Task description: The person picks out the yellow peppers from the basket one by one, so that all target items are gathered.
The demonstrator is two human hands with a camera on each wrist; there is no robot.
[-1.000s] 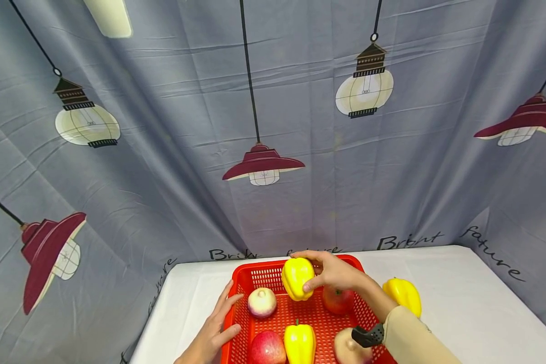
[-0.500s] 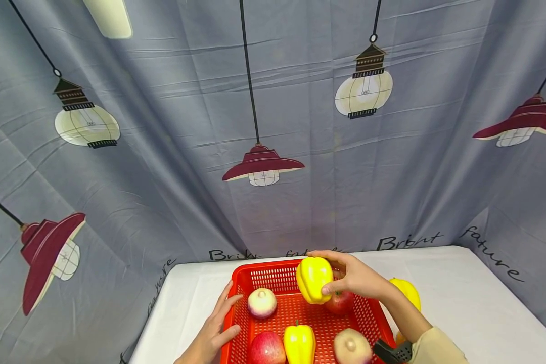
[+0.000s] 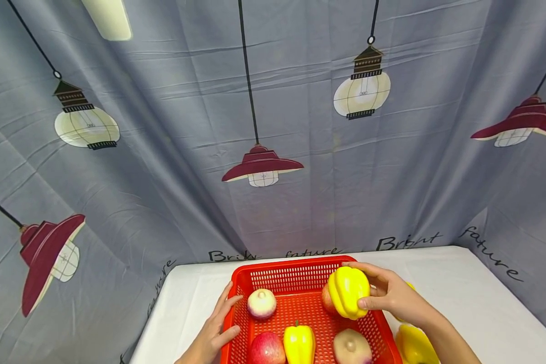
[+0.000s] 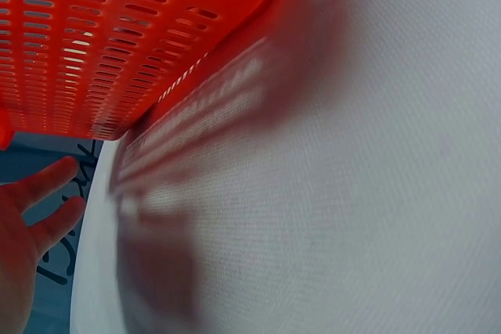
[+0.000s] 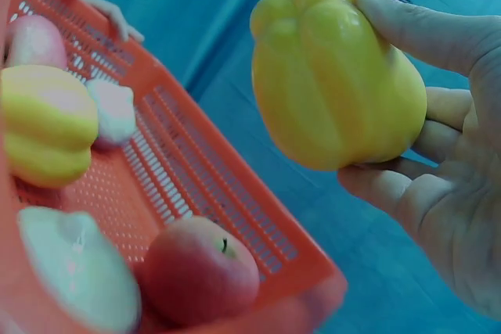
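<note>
My right hand (image 3: 393, 296) grips a yellow bell pepper (image 3: 348, 292) between thumb and fingers, above the back right corner of a red plastic basket (image 3: 282, 266). In the right wrist view the held pepper (image 5: 333, 76) hangs well above the basket's rim. My left hand (image 3: 211, 328) rests with spread fingers at the basket's left rim. Inside the basket lie a second yellow bell pepper (image 3: 299, 344), a red apple (image 3: 267, 348), an onion-like white and purple vegetable (image 3: 261, 303), a larger similar one (image 3: 352, 347), and another apple (image 5: 200, 271) partly hidden behind the held pepper.
A white-covered table (image 3: 186, 288) carries the basket. Outside its right side lie more yellow things, one a yellow pepper-like piece (image 3: 416, 345), partly behind my right forearm. A grey curtain (image 3: 300, 212) printed with lamps hangs along the table's back.
My right hand has carried the yellow bell pepper rightward from the basket's back middle to its back right corner, now in front of the apple there. My left hand has stayed at the rim.
</note>
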